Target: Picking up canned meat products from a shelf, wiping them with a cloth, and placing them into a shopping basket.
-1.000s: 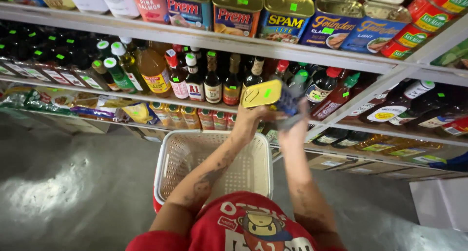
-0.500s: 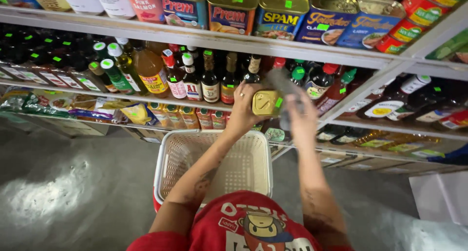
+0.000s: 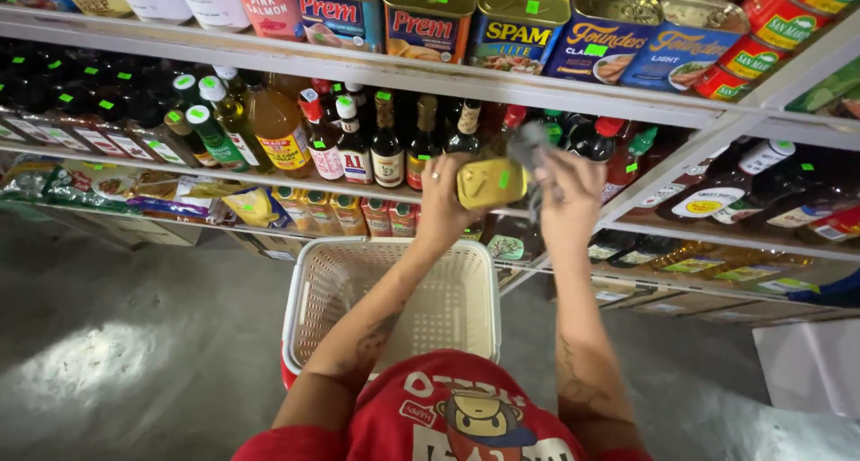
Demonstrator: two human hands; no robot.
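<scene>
Left hand (image 3: 445, 197) grips tin (image 3: 490, 182); bottles (image 3: 387, 152) behind.

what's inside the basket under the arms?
The basket shows only its bare woven floor and walls where visible. The left hand holds a yellow tin above it. The left forearm and red shirt cover its near and middle parts, so those stay unknown.

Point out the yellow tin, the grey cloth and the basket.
yellow tin (image 3: 490, 182), head view, middle of its top face
grey cloth (image 3: 530, 147), head view, bunched upper part
basket (image 3: 394, 246), head view, far rim
</scene>
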